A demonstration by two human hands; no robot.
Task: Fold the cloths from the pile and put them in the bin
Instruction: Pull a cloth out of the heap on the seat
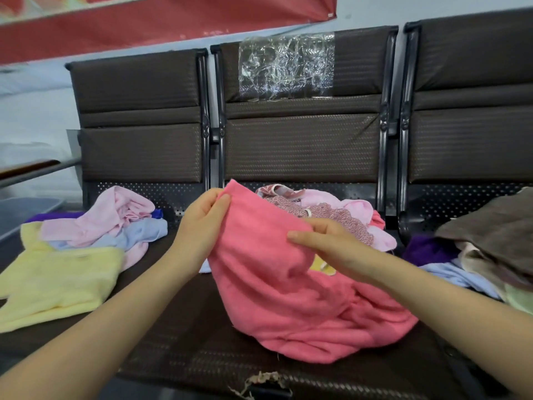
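Coral-pink terry cloth [277, 284] raised over the dark brown seat [178, 336] — top corner pinched by left hand [202, 223], upper edge gripped by right hand [326, 243]; lower folds resting on seat.

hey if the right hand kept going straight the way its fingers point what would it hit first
Probably the left hand: the right hand points leftward across the pink cloth both hold, though depth is unclear.

Left hand [202, 223], right hand [326, 243]: bare; forearms bare, no sleeves visible.
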